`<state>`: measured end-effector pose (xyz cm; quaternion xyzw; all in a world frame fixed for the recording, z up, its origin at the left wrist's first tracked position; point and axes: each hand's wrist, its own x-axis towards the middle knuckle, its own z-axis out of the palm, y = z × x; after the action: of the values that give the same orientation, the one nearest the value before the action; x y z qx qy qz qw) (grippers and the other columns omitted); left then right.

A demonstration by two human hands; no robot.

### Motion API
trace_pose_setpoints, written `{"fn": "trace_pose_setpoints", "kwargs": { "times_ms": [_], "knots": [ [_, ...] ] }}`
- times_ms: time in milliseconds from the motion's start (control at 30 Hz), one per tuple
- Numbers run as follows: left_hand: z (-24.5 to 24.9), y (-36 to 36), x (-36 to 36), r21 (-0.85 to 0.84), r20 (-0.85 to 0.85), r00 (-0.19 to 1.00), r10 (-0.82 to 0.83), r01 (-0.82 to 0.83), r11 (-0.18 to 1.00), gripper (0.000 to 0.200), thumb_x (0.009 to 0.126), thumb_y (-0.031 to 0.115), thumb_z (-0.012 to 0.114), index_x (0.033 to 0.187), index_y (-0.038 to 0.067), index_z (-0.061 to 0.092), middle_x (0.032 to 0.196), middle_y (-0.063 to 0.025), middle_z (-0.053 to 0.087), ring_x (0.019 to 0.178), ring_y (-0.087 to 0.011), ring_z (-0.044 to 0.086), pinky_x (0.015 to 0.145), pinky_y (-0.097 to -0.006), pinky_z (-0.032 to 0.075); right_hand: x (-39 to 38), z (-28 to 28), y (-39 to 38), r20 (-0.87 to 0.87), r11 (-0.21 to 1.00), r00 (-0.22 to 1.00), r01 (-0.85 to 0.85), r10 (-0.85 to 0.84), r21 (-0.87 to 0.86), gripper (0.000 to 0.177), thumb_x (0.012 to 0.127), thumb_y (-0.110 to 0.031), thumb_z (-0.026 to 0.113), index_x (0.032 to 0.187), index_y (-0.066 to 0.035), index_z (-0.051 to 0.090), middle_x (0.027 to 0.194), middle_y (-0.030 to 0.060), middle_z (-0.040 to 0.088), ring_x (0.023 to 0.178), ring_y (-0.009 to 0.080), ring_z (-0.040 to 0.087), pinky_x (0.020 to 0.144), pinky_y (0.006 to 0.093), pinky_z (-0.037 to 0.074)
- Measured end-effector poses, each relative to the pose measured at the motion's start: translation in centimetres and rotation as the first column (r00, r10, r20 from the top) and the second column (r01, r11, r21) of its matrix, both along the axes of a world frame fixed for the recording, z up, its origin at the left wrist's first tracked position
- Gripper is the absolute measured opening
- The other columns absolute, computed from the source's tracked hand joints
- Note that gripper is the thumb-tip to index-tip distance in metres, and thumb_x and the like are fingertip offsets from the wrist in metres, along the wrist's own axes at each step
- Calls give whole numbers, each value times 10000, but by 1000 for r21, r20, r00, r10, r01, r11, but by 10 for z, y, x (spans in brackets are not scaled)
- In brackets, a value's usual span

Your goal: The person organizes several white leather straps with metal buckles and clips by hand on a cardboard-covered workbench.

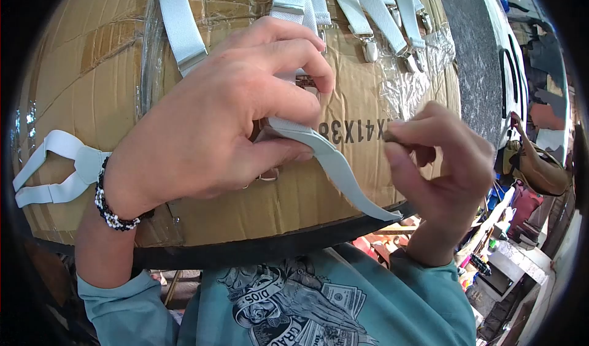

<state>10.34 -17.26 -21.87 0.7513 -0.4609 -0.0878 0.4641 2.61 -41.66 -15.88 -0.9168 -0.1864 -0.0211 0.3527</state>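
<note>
My left hand (pixel 227 110), with a beaded bracelet at the wrist, is closed on a pale elastic suspender strap (pixel 340 171). The strap is pinched between thumb and forefinger, and its free end curves down to the right, near the box edge. Beneath the palm a small metal piece (pixel 269 175) peeks out, mostly hidden. To the right, my right hand (pixel 448 165) hovers apart from the strap, thumb and forefinger pressed together. Whatever lies in that pinch is too small and blurred to name. Further suspender straps with metal clips (pixel 370 50) lie beyond my fingers.
Under everything is a taped cardboard box (pixel 80 100) with printed numbers. A Y-shaped strap section (pixel 46 156) lies at the left, another strap (pixel 179 21) at the far side. Clear tape (pixel 408 94) wrinkles on the right. Assorted clutter and a brown bag (pixel 540 165) sit beyond the box.
</note>
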Motion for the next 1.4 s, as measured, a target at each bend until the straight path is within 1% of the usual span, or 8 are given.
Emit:
{"fn": "trace_pose_setpoints", "kwargs": {
  "times_ms": [200,367,500,667,867,1033,1233,1400],
  "knots": [
    [0,1,2,26,-13,1000,-9,9,1000,226,621,41,833,823,40,731,1194,-45,651,1305,-338,486,1059,-460,421,1,-23,6,-32,963,997,71,-65,261,205,821,47,727,1016,76,671,809,94,666,693,121,569,639,247,439],
    [1,0,2,31,-32,999,-2,3,1000,237,629,40,829,848,40,740,1198,-49,653,1305,-337,486,1069,-455,420,11,-28,21,129,976,983,-149,129,158,214,742,88,747,945,43,698,764,83,660,608,122,572,515,241,417],
    [0,0,0,24,-24,1000,17,-17,1000,259,627,46,823,874,41,746,1199,-50,651,1301,-332,491,1072,-460,420,15,-31,32,191,976,969,-185,160,119,213,709,97,761,898,20,700,732,82,632,587,131,561,480,250,399],
    [1,1,1,7,-31,1000,-3,4,1000,286,609,8,803,887,39,740,1193,-50,646,1294,-328,499,1069,-457,425,10,-17,18,46,981,980,-195,196,-21,196,699,95,759,863,14,688,689,79,602,559,141,549,465,266,384],
    [-3,-1,-1,-25,-60,998,22,-23,999,248,618,20,826,842,29,721,1165,-45,652,1296,-330,498,1060,-450,428,17,-25,33,169,980,971,-181,166,79,193,690,87,754,858,18,689,697,80,616,554,145,547,468,273,385],
    [0,0,-1,-15,-77,997,27,-28,1000,270,600,14,829,846,37,720,1161,-44,653,1297,-329,499,1052,-447,430,14,-18,8,-46,965,979,-204,199,-168,171,709,74,751,859,21,687,683,78,600,546,145,540,471,277,387],
    [-2,0,0,-33,-75,997,12,-15,999,263,603,30,838,840,40,723,1152,-38,654,1294,-321,501,1053,-447,425,17,-26,26,144,976,979,-167,147,137,174,718,72,756,877,38,694,709,84,618,569,119,549,479,247,382],
    [0,0,1,1,-46,999,8,-8,1000,263,615,29,829,856,44,725,1153,-40,649,1288,-323,501,1056,-450,423,20,-23,15,89,952,948,-304,304,-14,190,688,92,753,858,34,692,724,101,627,569,149,572,470,254,400]
  ]
}}
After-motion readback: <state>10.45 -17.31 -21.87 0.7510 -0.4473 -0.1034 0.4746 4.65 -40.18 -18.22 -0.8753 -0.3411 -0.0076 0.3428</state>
